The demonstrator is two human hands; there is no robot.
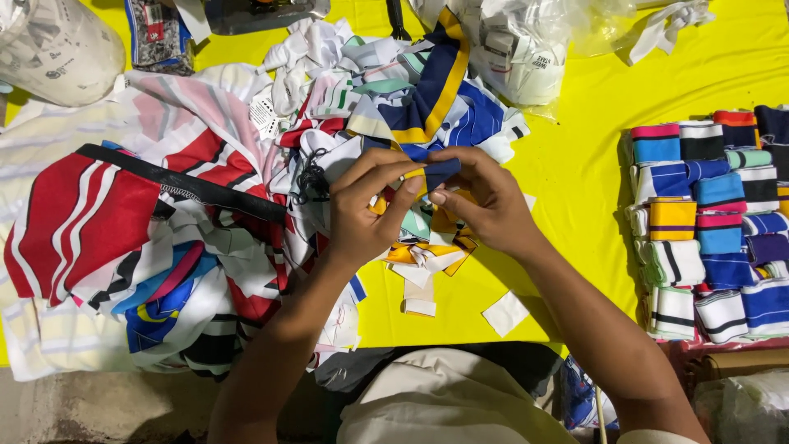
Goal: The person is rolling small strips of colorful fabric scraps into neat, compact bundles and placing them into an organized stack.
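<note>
While both hands pinched navy strip (pixel 440 170), left hand (pixel 371 205) and right hand (pixel 483 205) fingertips clamped; folding underway, next needs neat crease.

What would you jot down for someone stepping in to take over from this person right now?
Left hand and right hand: both pinch one small navy fabric piece above the table.
Loose pile of striped fabric scraps lies to the left on the yellow table cover.
Done: neat rows of folded striped pieces sit at the right.
Left: the loose pile is still large.
</note>
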